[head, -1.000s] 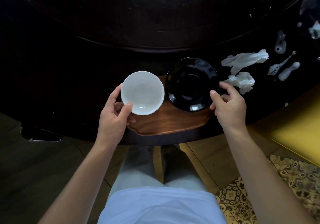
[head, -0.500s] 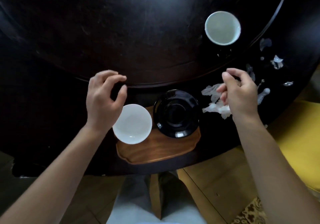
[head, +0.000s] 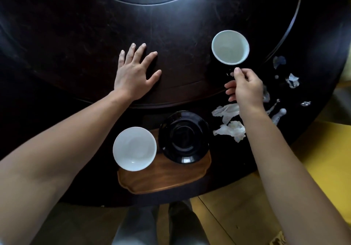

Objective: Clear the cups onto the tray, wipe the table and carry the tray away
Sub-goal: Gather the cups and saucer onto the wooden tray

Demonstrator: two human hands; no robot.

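Observation:
A wooden tray (head: 171, 181) lies at the near edge of the dark round table (head: 76, 36). A white bowl (head: 134, 148) stands on its left end and a black saucer (head: 183, 137) on its right end. A cup (head: 230, 47), white inside and dark outside, stands on the table's raised centre disc at the right, its small handle toward me. My right hand (head: 246, 88) is just below the cup, thumb tip at the handle, fingers loosely apart. My left hand (head: 133, 74) lies flat on the disc with fingers spread, holding nothing.
Crumpled white tissues (head: 230, 125) lie right of the tray, partly under my right forearm. Wet patches and scraps (head: 292, 80) dot the table's right rim. A yellow seat (head: 322, 150) is at the right, and my legs (head: 161, 225) stand below the table edge.
My left hand let go of the white bowl and moved up to rest flat on the table. My right hand left the tray's right end, passed the tissues and reached the cup's handle.

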